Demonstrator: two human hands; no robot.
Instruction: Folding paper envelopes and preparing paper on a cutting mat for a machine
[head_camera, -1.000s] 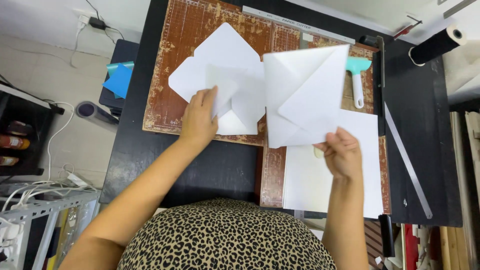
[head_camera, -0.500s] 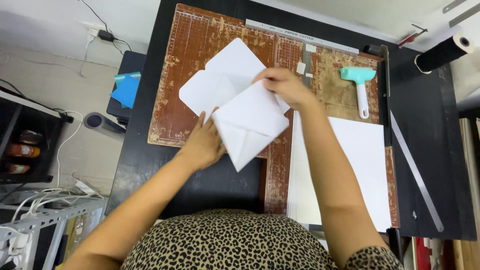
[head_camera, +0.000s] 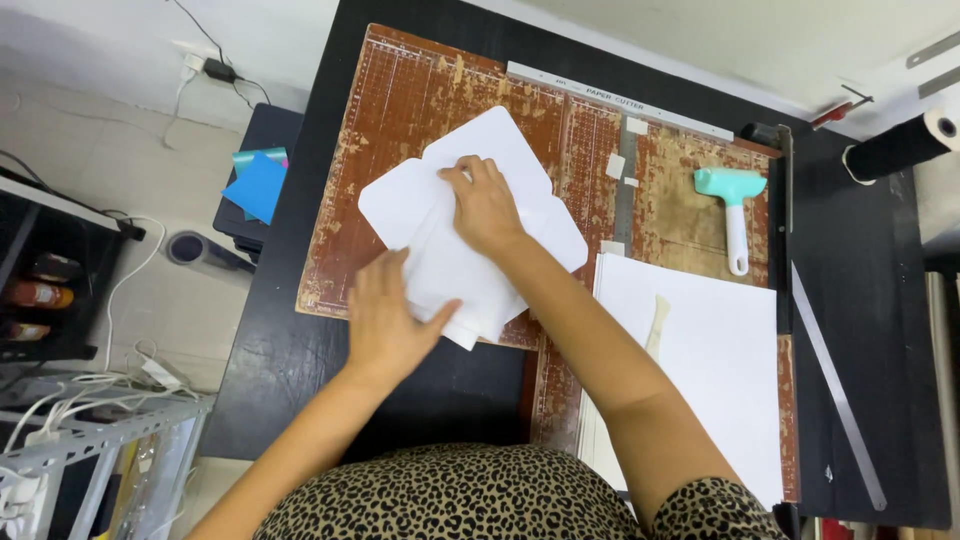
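On the black surface (head_camera: 300, 370) lies my worn brown cutter board (head_camera: 400, 130), gridded and scuffed, its long blade arm (head_camera: 835, 390) swung out to the right edge. A stack of white sheets (head_camera: 715, 370) covers the board's near right corner, a slim cream folder tool (head_camera: 657, 322) resting on top of it. At the board's middle sits the white envelope blank (head_camera: 495, 140), its rounded flaps spread out, with a folded piece of white paper lying over it toward me. My right hand (head_camera: 487, 207) presses flat on the middle of the blank, fingers together and palm down, clamped on nothing. My left hand (head_camera: 388, 318) pins the near left edge of the folded paper, fingers flat and thumb spread, also pressing rather than gripping. By my reading, I am at the folding and seating stage: the paper is laid on the blank and I am flattening it into line. The next move, I judge, calls for keeping one hand as an anchor while the other runs a firm crease, without letting the layers slide. A teal roller (head_camera: 733, 200) waits beyond the sheets, well apart from both hands. Small bits of white tape (head_camera: 615, 165) dot the board near its metal rule. Off the surface to the left, a blue sheet (head_camera: 257, 185) sits on a low stand.
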